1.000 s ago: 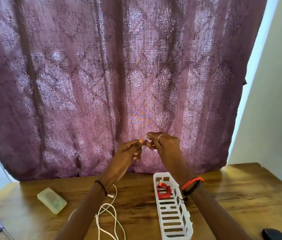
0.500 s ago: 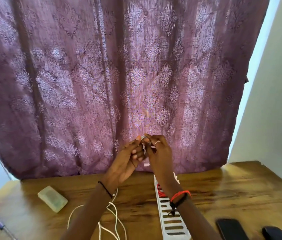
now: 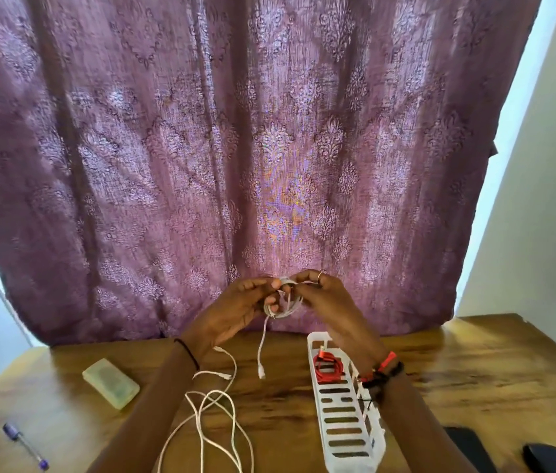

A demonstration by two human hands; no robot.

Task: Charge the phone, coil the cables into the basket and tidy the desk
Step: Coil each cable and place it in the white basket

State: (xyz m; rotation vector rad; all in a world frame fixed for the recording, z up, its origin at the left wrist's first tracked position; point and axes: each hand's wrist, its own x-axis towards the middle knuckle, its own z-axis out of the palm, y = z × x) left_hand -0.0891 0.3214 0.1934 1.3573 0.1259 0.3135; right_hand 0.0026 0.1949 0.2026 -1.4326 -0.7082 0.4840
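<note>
1. Hands are raised over the wooden tabletop: left hand and right hand both pinch a small coil of thin white cable, fingers curled on it.
2. One plug end of it dangles free.
3. The white slotted plastic basket sits right of centre, with a coiled red cable in its far end.
4. A loose second white cable sprawls at the front edge.
5. A flat black phone lies at the front right edge, just beside a black mouse.
</note>
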